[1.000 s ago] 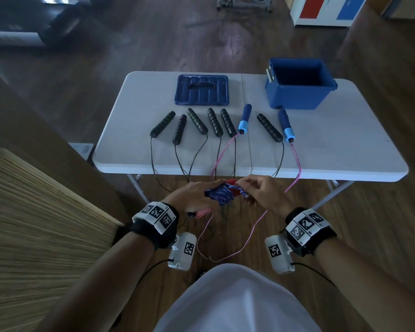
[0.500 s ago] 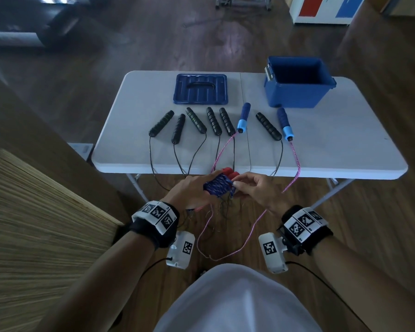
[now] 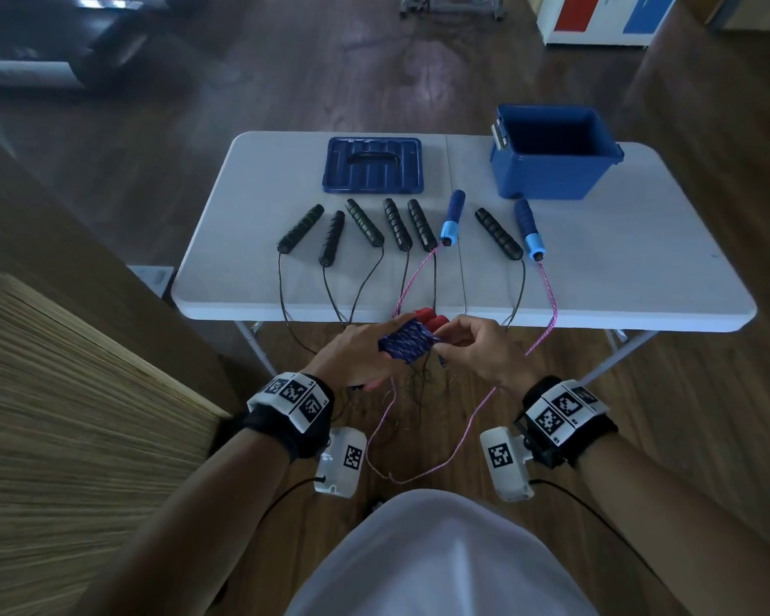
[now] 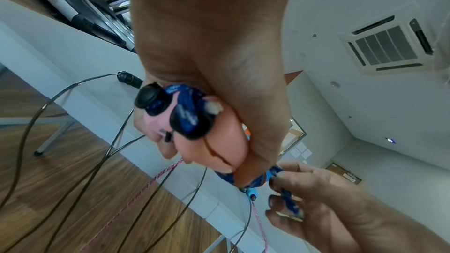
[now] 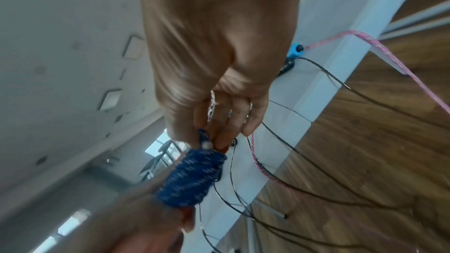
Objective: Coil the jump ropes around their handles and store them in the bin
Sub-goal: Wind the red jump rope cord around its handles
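Note:
My left hand [image 3: 356, 349] [image 4: 207, 103] grips two red jump-rope handles [image 3: 427, 320] [image 4: 214, 149] held together, with blue speckled rope [image 3: 407, 344] [image 5: 192, 178] coiled round them. The bundle is in front of the table's near edge, at chest height. My right hand [image 3: 472, 344] [image 5: 214, 114] pinches the loose rope end [image 4: 288, 201] [image 5: 203, 138] beside the coil. The open blue bin [image 3: 552, 153] stands at the table's back right.
On the white table [image 3: 619, 269] lie several black handles [image 3: 396, 224] and two blue handles [image 3: 452, 217] in a row, their cords and a pink rope [image 3: 547, 300] hanging over the front edge. The blue lid [image 3: 372, 164] lies at the back.
The bundle has tilted so the red handle tips point toward the table. My right hand has shifted slightly left, closer to the coil, still holding the rope end.

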